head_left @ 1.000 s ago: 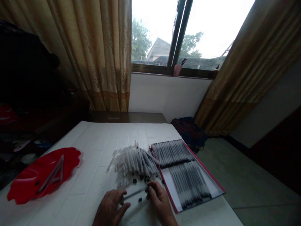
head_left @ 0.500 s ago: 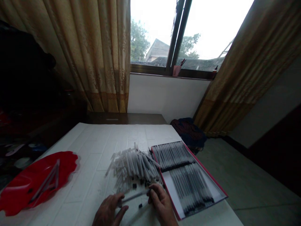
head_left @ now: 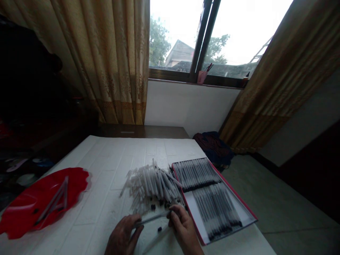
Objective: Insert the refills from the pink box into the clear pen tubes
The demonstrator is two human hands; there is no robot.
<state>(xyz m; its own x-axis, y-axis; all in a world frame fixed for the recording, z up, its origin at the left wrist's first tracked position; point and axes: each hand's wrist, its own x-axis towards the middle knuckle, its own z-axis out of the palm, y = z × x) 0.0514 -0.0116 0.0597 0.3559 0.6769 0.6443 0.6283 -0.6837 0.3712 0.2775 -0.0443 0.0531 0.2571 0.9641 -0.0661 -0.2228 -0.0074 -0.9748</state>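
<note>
A slim pen with a clear grey barrel (head_left: pixel 154 217) is held level between my two hands at the table's near edge. My left hand (head_left: pixel 124 233) pinches its left end between thumb and fingers. The fingers of my right hand (head_left: pixel 183 226) close round the other end, where something dark shows; its shape is mostly hidden. Below the pen, a small black cap (head_left: pixel 159 229) lies on the table. Just beyond my hands is a loose heap of clear pen barrels (head_left: pixel 151 182), with several black caps (head_left: pixel 153 207) along its near side.
Right of the heap, a red-edged box (head_left: pixel 191 209) holds two rows of black-tipped pens (head_left: pixel 216 209). On the left, a red scalloped tray (head_left: pixel 18 212) carries a few clear pieces. The white table (head_left: pixel 103 156) faces a curtained window.
The pen's left end now sits between my left thumb and fingers, which have drawn closer together. My right hand keeps its hold. The camera view has shifted slightly.
</note>
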